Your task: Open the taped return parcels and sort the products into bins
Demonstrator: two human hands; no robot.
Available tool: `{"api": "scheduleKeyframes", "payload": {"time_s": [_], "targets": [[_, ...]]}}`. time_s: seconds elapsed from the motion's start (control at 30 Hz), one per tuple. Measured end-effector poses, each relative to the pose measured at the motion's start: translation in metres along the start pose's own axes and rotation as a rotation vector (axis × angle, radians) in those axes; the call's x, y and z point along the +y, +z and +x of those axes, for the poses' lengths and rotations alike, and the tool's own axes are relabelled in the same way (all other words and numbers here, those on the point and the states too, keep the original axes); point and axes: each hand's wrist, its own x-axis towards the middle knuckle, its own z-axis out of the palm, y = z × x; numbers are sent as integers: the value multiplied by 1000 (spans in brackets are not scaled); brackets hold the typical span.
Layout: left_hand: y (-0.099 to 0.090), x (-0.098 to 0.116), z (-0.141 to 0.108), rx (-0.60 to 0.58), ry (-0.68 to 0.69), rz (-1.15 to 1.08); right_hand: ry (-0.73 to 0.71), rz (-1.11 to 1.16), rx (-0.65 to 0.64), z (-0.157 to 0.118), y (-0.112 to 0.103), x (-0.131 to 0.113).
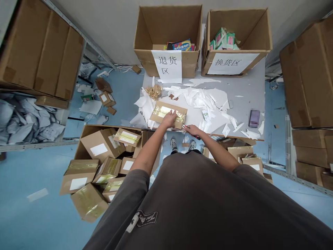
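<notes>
bright, even light; tape (91,209) glints; wide-angle edges stretch; purple item (254,118) pixelated.

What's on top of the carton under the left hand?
On the carton: the left hand, shiny yellowish tape and a white label. Whatever the hand covers is hidden; the carton's contents can't be seen either.

Brown cardboard parcel (181,113), yellowish tape (179,120), white label (163,110)
The cutter (197,137), small in view, appears red and black; torn paper (195,97) is white, tabletop (246,90) pale grey, floor (26,166) blue, T-shirt (195,201) charcoal.
</notes>
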Motion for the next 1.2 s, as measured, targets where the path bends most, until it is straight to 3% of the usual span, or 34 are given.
{"api": "scheduleKeyframes", "payload": {"time_s": [0.1, 0.3, 0.4, 0.57, 0.63, 0.83, 1.2], "targets": [[1, 8, -8, 45, -18, -14, 2, -36, -11, -16, -1, 10], [-11, 6, -18, 151, -69, -83, 78, 156, 157, -43, -12, 27], [-19, -3, -8, 190, -118, -57, 96, 171, 197, -45, -7, 22], [-20, -12, 10, 112, -159, -60, 128, 112, 227, -40, -3, 4], [-18, -14, 11, 131, -158, -49, 120, 46, 222, -37, -6, -2], [-11, -8, 2, 245, -136, -58, -90, -371, 276, -27, -19, -13], [6, -3, -8, 318, -93, -63, 51, -768, 322, -16, -24, -52]]}}
